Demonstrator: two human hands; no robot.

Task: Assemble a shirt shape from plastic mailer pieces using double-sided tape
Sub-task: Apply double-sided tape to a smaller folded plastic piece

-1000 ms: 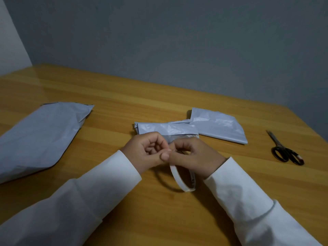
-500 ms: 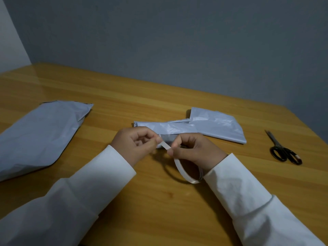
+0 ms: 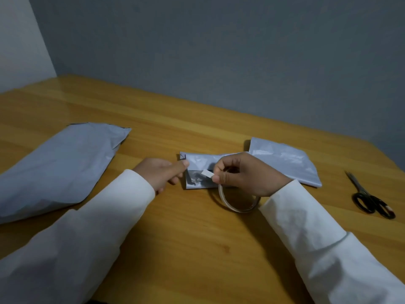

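- Centrally, right hand [image 3: 245, 174] grips the tape roll [image 3: 235, 201], thumb and fingers curled round its upper part; roll stands on edge on the table [image 3: 197, 238], ring hanging below the hand at mid-frame.
- Short white tape end [image 3: 207, 173] sticks out from under the right thumb, pointing left and slightly up; long axis roughly left-right.
- Left hand [image 3: 161, 173] just left of the folded piece [image 3: 199, 170], fingers curled, thumb and forefinger tip at the piece's upper-left edge; whether it pinches anything, cannot tell.
- Folded piece lies flat at centre, long axis left-right, partly hidden by the right hand.
- Second piece [image 3: 285, 160] right of centre, touching or overlapping the folded one, long axis running to lower right.
- Big mailer [image 3: 54, 167] at left, well apart, long axis from lower left to upper right.
- Scissors [image 3: 368, 198] at far right, tips pointing up-left, handles toward lower right.
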